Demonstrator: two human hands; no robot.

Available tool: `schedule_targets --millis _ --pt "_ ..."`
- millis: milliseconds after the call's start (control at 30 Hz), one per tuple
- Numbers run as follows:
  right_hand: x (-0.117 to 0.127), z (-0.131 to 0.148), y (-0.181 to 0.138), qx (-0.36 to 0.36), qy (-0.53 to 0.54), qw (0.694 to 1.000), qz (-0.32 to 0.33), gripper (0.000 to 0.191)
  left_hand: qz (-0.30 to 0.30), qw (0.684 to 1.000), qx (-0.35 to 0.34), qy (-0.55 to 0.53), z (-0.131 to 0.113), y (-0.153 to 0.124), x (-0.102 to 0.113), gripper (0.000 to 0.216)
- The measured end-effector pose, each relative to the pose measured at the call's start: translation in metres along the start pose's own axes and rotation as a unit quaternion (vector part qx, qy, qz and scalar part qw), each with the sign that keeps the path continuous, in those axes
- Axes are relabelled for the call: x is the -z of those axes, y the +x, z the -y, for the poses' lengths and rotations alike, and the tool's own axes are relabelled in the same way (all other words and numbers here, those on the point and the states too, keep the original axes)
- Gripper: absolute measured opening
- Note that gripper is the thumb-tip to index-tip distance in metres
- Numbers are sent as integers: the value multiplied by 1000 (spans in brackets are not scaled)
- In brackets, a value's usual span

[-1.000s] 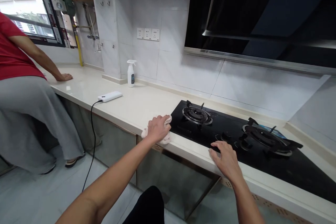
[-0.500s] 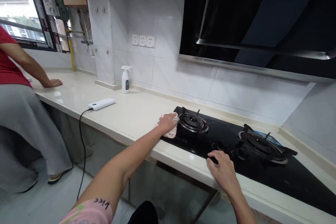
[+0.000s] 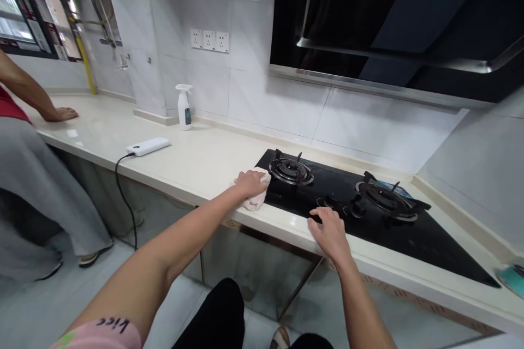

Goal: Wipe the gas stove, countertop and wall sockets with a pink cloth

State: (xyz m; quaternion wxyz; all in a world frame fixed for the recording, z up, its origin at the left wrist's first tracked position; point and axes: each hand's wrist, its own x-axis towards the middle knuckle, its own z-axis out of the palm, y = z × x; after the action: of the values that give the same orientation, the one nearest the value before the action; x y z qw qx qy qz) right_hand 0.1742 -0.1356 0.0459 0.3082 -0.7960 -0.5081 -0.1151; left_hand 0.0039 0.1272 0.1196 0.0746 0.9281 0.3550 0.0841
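Observation:
My left hand (image 3: 250,184) is closed over a pale, crumpled cloth (image 3: 256,202), pressing it down at the left edge of the black gas stove (image 3: 295,196). The cloth lies partly on the pale countertop (image 3: 208,166) beside the glass. At the stove's front edge, my right hand (image 3: 331,232) rests with loosely bent fingers apart and nothing in them, close to the control knobs (image 3: 355,209). Two burners with black pan supports stand on the stove, the left burner (image 3: 291,170) just beyond the cloth and the right burner (image 3: 388,199) farther off.
A white spray bottle (image 3: 184,112) stands by the wall. Nearer the counter's front lies a white device (image 3: 148,146) with a black cable hanging down. Another person's hand (image 3: 63,114) leans on the counter at far left. A black range hood (image 3: 380,22) overhangs the stove.
My left hand and the cloth have slid a little toward the front edge of the stove. The view has tilted down and shifted right. My right hand stays near the knobs.

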Motion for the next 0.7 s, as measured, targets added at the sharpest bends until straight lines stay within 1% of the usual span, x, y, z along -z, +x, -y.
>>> schedule_targets --millis 100,200,300,400,467,500,533,600,700 --pt "0 -1 1 -9 20 1000 2 31 -2 1000 -25 5 -11 -16 -4 60" --pt "-2 -6 4 -19 75 997 -27 38 1 999 -52 -2 -39 -20 -10 61" --pt "-6 -14 7 -41 131 987 -88 49 7 994 -110 -22 -88 -25 -22 60" --pt "-8 -26 7 -92 144 972 -161 54 13 979 -199 -44 -144 -37 -38 51" --pt "-8 -35 7 -139 151 958 -202 56 5 968 -244 -58 -171 -45 -50 48" --pt "-7 -39 6 -161 155 950 -217 57 -1 963 -259 -66 -178 -47 -54 48" --pt "-6 -42 6 -178 158 945 -225 58 -6 960 -270 -75 -182 -48 -58 50" --pt "-5 -45 6 -182 156 945 -222 58 -10 955 -281 -88 -179 -50 -62 53" --pt "-4 -43 7 -140 136 962 -189 60 -8 955 -275 -106 -152 -54 -59 56"
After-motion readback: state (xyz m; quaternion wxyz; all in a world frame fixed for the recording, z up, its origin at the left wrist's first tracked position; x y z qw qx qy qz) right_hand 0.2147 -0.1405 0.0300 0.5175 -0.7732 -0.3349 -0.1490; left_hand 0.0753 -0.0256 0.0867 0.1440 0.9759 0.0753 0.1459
